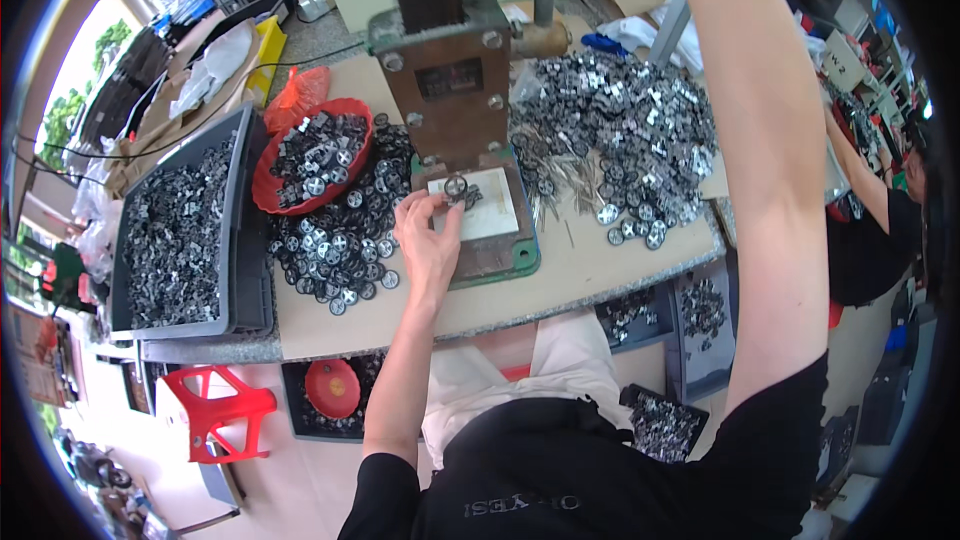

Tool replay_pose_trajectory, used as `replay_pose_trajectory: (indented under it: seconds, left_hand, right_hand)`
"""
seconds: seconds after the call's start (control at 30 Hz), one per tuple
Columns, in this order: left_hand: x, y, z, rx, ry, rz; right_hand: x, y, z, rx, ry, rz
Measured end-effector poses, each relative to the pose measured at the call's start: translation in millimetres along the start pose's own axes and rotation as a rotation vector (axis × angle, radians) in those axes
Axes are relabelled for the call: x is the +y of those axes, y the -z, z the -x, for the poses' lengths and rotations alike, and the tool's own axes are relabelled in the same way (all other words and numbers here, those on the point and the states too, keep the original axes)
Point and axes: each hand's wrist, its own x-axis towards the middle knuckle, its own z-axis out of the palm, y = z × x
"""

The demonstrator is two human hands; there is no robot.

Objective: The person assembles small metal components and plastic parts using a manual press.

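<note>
My left hand [428, 238] is at the base of the bench press [447, 90], its thumb and index finger closed on a small black spoked wheel [455, 186]. The wheel is over the white plate [490, 202] on the press base. Beside it on the plate is a small dark part [473, 198], too small to make out. My right arm [765, 140] reaches up past the top edge, so its hand is out of sight. Left of my left hand lies a pile of wheels [335, 250].
A red bowl [262, 183] of wheels and a grey bin [240, 240] of small dark parts stand at left. Metal clips [640, 110] are heaped right of the press, near thin pins [565, 180]. A red stool [215, 410] is below. Another person [875, 240] works at far right.
</note>
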Motion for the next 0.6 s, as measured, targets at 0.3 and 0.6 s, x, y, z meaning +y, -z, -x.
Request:
replay_pose_trajectory:
  seconds: [0.3, 0.6]
  left_hand:
    - [-32, 99, -90, 0.323, -0.194, -0.259]
    - [-62, 97, -94, -0.011, -0.086, -0.378]
  right_hand:
    - [42, 27, 115, 0.243, -0.052, 0.278]
    - [78, 44, 384, 0.175, -0.743, 0.147]
